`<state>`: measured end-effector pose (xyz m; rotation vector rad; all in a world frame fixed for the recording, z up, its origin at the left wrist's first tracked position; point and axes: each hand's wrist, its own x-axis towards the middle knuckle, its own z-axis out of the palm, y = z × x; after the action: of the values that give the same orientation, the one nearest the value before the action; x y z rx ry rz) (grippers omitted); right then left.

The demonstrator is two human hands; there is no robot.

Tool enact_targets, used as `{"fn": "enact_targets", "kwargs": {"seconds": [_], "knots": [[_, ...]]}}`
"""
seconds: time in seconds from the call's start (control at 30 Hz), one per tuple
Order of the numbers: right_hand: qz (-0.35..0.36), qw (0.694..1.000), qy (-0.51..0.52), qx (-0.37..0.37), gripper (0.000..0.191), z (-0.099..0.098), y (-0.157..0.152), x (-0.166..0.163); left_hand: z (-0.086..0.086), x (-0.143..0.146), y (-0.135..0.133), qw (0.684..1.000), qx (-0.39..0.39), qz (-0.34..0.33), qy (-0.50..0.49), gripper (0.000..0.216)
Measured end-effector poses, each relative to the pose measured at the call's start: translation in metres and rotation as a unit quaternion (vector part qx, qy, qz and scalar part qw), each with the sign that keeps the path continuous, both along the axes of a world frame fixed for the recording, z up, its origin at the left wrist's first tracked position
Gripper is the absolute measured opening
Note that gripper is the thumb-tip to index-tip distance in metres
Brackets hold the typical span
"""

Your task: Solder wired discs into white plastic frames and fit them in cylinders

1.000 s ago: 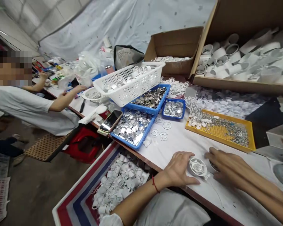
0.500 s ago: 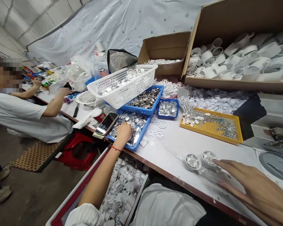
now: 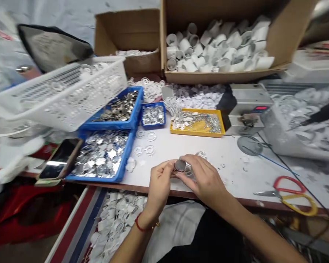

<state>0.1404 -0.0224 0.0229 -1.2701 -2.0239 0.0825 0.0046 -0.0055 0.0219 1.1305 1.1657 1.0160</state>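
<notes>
The fingers of the left hand (image 3: 160, 184) and the right hand (image 3: 204, 175) come together, clamped on a small round silver metal disc (image 3: 180, 165) just above a white table (image 3: 175, 148). Left of the fingers sits a blue plastic tray (image 3: 127, 149) heaped with shiny silver pieces (image 3: 101, 155).

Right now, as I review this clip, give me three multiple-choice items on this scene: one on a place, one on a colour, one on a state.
1. Where is the shallow yellow plastic tray? A) Just right of the small blue tray B) Inside a cardboard box C) On the floor
2. What colour is the cord at the wrist of the left hand? A) Blue B) Red C) Yellow
3. What is the right hand doing? A) Lying flat B) Gripping scissors C) Pinching a round metal disc with the left hand

1 A, it sits beside that tray. 2 B, the cord shows red. 3 C, the disc shows between both hands' fingers.
</notes>
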Motion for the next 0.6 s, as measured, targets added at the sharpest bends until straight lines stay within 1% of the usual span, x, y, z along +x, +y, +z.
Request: {"fn": "enact_targets", "kwargs": {"seconds": [0.03,0.1,0.13,0.2,0.23,0.27,0.33,0.4,0.47,0.53,0.6], "knots": [[-0.012,1.0,0.003,-0.005,0.026,-0.003,-0.003,0.008,-0.006,0.011,-0.004,0.999,-0.02,-0.005,-0.029,0.034],[-0.034,0.998,0.026,-0.047,0.023,-0.009,-0.015,0.027,-0.015,0.023,-0.009,0.998,-0.037,-0.04,-0.024,0.036],[-0.044,0.995,0.042,-0.08,0.022,-0.01,-0.021,0.038,-0.018,0.025,-0.009,0.997,-0.031,-0.073,0.004,0.036],[-0.077,0.985,0.072,-0.138,0.021,-0.013,-0.03,0.058,-0.02,0.026,-0.005,0.985,0.027,-0.14,0.097,0.031],[-0.102,0.98,0.084,-0.149,0.02,-0.014,-0.03,0.066,-0.02,0.026,-0.001,0.973,0.075,-0.156,0.155,0.034],[-0.128,0.976,0.091,-0.148,0.019,-0.016,-0.026,0.072,-0.019,0.027,0.004,0.955,0.127,-0.156,0.218,0.044],[-0.164,0.973,0.098,-0.132,0.018,-0.02,-0.012,0.077,-0.019,0.031,0.018,0.905,0.222,-0.128,0.339,0.065],[-0.165,0.973,0.093,-0.131,0.015,-0.026,0.007,0.073,-0.021,0.037,0.032,0.853,0.277,-0.114,0.427,0.07],[-0.156,0.974,0.081,-0.146,0.011,-0.031,0.022,0.065,-0.027,0.042,0.044,0.818,0.302,-0.127,0.472,0.066],[-0.165,0.969,0.071,-0.169,0.01,-0.035,0.031,0.057,-0.036,0.044,0.053,0.806,0.309,-0.154,0.48,0.054],[-0.187,0.96,0.07,-0.195,0.011,-0.036,0.033,0.054,-0.045,0.045,0.057,0.812,0.3,-0.181,0.467,0.041]]}}
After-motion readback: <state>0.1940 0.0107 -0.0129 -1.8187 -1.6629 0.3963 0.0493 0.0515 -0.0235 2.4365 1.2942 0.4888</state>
